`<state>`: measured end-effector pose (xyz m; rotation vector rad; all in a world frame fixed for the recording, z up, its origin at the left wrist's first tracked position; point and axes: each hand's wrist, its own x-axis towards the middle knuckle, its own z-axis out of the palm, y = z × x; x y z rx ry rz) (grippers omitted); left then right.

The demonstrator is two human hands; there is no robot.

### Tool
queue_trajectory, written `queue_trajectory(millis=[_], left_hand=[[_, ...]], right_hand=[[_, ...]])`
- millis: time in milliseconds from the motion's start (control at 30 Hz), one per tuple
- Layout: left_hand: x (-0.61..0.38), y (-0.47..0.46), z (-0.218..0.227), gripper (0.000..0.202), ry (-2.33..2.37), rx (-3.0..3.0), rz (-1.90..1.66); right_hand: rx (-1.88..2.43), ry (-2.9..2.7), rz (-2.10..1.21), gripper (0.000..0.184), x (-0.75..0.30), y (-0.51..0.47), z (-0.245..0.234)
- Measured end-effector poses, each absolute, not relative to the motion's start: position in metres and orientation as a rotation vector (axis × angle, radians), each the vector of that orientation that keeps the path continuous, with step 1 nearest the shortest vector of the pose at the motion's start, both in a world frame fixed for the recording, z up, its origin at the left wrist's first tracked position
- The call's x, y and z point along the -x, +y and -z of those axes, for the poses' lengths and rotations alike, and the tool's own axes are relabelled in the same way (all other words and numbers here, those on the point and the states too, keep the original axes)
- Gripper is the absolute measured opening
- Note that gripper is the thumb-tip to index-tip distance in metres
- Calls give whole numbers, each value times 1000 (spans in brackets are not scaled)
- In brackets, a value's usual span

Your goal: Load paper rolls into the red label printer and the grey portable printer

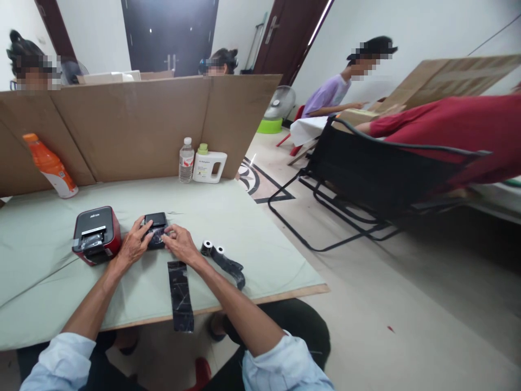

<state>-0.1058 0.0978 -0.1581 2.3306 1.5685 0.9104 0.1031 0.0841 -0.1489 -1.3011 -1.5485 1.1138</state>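
A small black box-shaped device (156, 219) lies on the table between my hands, its lower half dark and glossy. My left hand (135, 241) grips its left side, with fingertips resting on top. At its right edge, my right hand (182, 243) is closed in a pinch; what sits between thumb and finger is too small to make out. Just below, a black glossy strip (179, 288) hangs over the table's front edge. To the right of my right hand lie two black rolls (207, 248) with white cores, one trailing a loose black tail.
A red-and-black desktop printer (96, 233) stands left of my left hand. Along the cardboard screen (154, 127) are an orange bottle (51, 165), a clear bottle (186, 160) and a white jug (208, 166). A black folding chair (366, 168) and other people are to the right.
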Motion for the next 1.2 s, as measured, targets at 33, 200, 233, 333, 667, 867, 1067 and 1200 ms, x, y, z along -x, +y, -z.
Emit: queue_trajectory(millis=[33, 200, 233, 333, 667, 867, 1067, 1200], left_hand=[[105, 97, 159, 47, 1568, -2331, -912], [106, 94, 161, 46, 1547, -2318, -972], [107, 93, 161, 45, 1545, -2311, -989], [109, 89, 162, 46, 1530, -2305, -1009], [110, 85, 163, 69, 1542, -2340, -875], [109, 85, 159, 70, 1562, -2355, -820], [110, 81, 157, 78, 1572, -2343, -808], [111, 85, 159, 80, 1561, -2333, -835]], right_hand=[[1351, -1615, -941, 21, -106, 85, 148], [1361, -1993, -485, 44, -115, 94, 146], [1339, -2061, -481, 47, -116, 95, 147], [1312, -2173, -465, 51, -120, 96, 148], [1416, -2287, -389, 59, -122, 93, 149], [1466, -2307, -407, 59, -117, 88, 142], [1458, -2260, -377, 58, -114, 79, 139], [1485, -2267, -411, 58, -114, 79, 138]])
